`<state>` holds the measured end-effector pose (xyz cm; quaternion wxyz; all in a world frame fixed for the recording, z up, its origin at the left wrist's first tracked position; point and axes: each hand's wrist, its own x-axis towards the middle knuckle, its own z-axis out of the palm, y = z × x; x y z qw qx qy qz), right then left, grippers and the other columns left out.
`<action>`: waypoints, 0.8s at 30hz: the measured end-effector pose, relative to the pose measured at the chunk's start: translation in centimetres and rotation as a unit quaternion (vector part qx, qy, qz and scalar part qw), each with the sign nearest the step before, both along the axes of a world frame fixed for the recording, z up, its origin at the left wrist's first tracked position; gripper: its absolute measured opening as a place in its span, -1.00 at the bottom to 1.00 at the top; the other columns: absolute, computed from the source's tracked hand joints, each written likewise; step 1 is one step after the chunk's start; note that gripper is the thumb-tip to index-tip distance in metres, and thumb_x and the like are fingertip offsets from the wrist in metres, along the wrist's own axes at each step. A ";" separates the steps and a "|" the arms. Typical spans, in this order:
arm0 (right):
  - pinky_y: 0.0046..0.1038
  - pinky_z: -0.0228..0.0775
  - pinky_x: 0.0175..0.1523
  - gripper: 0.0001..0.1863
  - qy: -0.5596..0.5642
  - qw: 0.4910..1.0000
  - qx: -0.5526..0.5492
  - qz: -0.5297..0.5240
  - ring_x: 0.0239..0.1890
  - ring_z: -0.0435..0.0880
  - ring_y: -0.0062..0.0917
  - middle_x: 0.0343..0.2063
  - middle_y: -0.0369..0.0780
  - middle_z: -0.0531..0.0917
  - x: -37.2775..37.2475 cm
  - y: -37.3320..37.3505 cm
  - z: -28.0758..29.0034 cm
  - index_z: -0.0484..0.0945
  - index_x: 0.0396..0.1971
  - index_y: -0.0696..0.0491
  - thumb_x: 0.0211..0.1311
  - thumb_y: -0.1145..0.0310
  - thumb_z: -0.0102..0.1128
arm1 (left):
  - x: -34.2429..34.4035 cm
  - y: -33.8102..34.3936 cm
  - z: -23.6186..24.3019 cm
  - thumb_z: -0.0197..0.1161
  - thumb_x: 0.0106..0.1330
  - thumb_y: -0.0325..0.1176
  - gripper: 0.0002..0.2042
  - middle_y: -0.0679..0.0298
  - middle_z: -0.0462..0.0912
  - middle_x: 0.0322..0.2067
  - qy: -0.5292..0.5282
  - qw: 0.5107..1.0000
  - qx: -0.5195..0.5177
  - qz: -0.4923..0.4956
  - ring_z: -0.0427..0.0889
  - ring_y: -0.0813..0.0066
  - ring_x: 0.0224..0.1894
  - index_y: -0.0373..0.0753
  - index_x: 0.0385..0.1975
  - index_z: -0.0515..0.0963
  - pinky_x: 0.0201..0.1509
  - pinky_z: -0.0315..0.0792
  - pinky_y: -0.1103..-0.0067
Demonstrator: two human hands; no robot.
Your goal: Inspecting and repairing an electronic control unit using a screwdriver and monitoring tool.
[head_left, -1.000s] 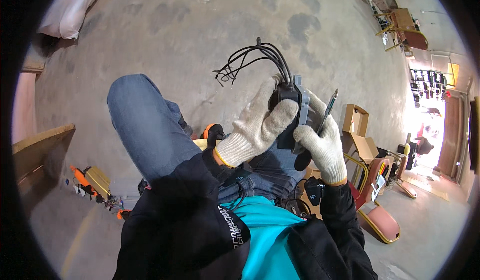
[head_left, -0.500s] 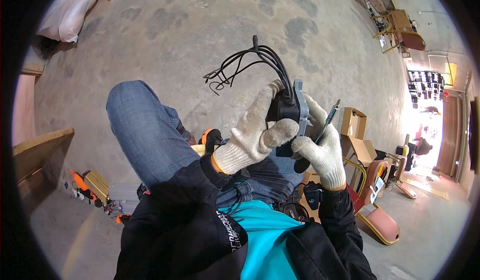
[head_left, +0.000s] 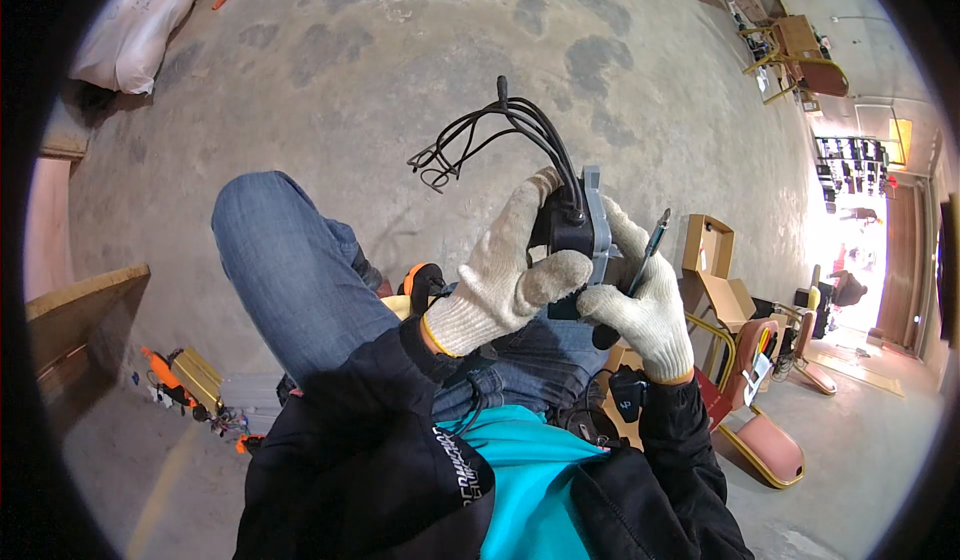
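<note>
A black housing [head_left: 562, 228] with a grey metal plate [head_left: 596, 215] along its right side is held upright between my two hands. Several black cables [head_left: 545, 130] rise from its top and curl over to the left, ending in loose loops. My left hand [head_left: 500, 280], in a white knit glove, wraps the housing from the left with its thumb across the front. On the plate side, my right hand [head_left: 645, 305], gloved alike, grips the device. A slim, dark teal pen-like tool [head_left: 652, 245] sticks up slantwise from that same hand. The right fingertips behind the device are hidden.
Open cardboard boxes [head_left: 715, 270] and fallen red-padded chairs [head_left: 765, 445] lie at the right. A wooden board edge [head_left: 85, 295] juts in at the left, with orange-handled tools [head_left: 165, 370] below it. A white sack [head_left: 135, 30] stands at the far left on the concrete floor [head_left: 400, 80].
The device and its cables have shifted slightly to the left and turned a little. Both hands keep their hold, with the pen-like tool tipped slightly lower at its top.
</note>
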<state>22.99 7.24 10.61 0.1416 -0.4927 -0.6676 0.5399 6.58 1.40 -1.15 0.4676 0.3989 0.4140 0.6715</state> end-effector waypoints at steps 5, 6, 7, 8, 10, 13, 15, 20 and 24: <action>-0.62 0.32 -0.35 0.07 0.024 1.000 -0.005 -0.007 -0.45 0.45 -0.80 -0.30 -0.36 0.70 -0.3 -0.2 0.0 0.36 0.53 0.17 -0.07 0.43 0.70 | 0.5 -0.2 -0.3 0.35 0.26 0.46 0.15 -0.21 0.46 0.30 -0.035 0.999 -0.006 -0.007 0.53 0.00 0.36 -0.53 0.48 0.18 0.43 0.46 0.27; -0.62 0.32 -0.35 0.07 0.025 1.000 -0.004 -0.007 -0.45 0.45 -0.80 -0.30 -0.36 0.70 -0.2 -0.2 0.0 0.36 0.53 0.17 -0.07 0.43 0.70 | 0.5 -0.2 -0.2 0.35 0.26 0.46 0.15 -0.21 0.46 0.30 -0.034 0.999 -0.005 -0.007 0.53 0.00 0.36 -0.53 0.48 0.18 0.43 0.46 0.27; -0.62 0.33 -0.34 0.07 0.025 1.000 -0.011 -0.003 -0.45 0.45 -0.81 -0.21 -0.33 0.72 -0.1 -0.2 0.1 0.35 0.53 0.17 -0.08 0.43 0.70 | 0.6 -0.1 0.0 0.36 0.26 0.45 0.14 -0.22 0.46 0.30 -0.071 0.997 -0.020 -0.014 0.54 0.00 0.36 -0.53 0.47 0.18 0.42 0.47 0.27; -0.62 0.34 -0.34 0.08 0.025 1.000 -0.018 0.001 -0.44 0.45 -0.81 -0.11 -0.31 0.74 0.0 -0.1 0.1 0.35 0.53 0.17 -0.09 0.44 0.70 | 0.6 -0.1 0.1 0.37 0.26 0.44 0.14 -0.22 0.46 0.30 -0.108 0.993 -0.035 -0.021 0.54 -0.01 0.36 -0.54 0.47 0.18 0.41 0.48 0.27; -0.63 0.34 -0.33 0.10 0.021 1.000 -0.016 -0.001 -0.44 0.44 -0.81 -0.05 -0.29 0.73 0.2 -0.1 0.2 0.34 0.53 0.17 -0.10 0.43 0.70 | 0.2 -0.2 0.1 0.38 0.26 0.43 0.14 -0.22 0.46 0.29 -0.038 0.999 -0.012 -0.008 0.54 -0.01 0.36 -0.54 0.47 0.18 0.42 0.48 0.27; -0.64 0.33 -0.33 0.12 0.019 1.000 -0.006 -0.009 -0.45 0.43 -0.82 -0.07 -0.30 0.73 0.1 -0.1 0.2 0.34 0.54 0.16 -0.13 0.43 0.72 | -0.1 -0.3 0.4 0.39 0.25 0.43 0.14 -0.21 0.46 0.30 0.023 1.000 0.017 0.001 0.54 0.00 0.36 -0.54 0.47 0.18 0.42 0.48 0.27; -0.64 0.32 -0.33 0.12 0.024 1.000 0.002 -0.016 -0.45 0.42 -0.83 -0.15 -0.34 0.73 -0.1 -0.1 0.3 0.35 0.53 0.16 -0.15 0.43 0.72 | -0.4 -0.4 0.6 0.39 0.25 0.43 0.14 -0.21 0.46 0.30 0.016 1.000 0.022 -0.003 0.54 0.00 0.36 -0.54 0.47 0.17 0.42 0.48 0.27; -0.65 0.32 -0.31 0.12 -0.005 1.000 -0.030 0.004 -0.45 0.36 -0.83 0.00 -0.31 0.72 0.3 0.1 0.8 0.40 0.52 0.12 -0.18 0.41 0.75 | -0.4 -0.8 0.9 0.51 0.16 0.39 0.28 -0.06 0.37 0.41 -0.062 0.996 -0.008 -0.066 0.49 0.20 0.41 -0.44 0.60 -0.03 0.45 0.45 0.31; -0.64 0.34 -0.28 0.13 -0.025 0.999 -0.023 0.012 -0.42 0.36 -0.81 0.18 -0.29 0.66 0.8 0.1 0.7 0.41 0.51 0.11 -0.19 0.37 0.80 | -0.3 -1.0 0.4 0.45 0.24 0.37 0.15 -0.20 0.44 0.31 0.020 0.999 0.025 -0.028 0.52 -0.02 0.38 -0.54 0.50 0.15 0.45 0.43 0.23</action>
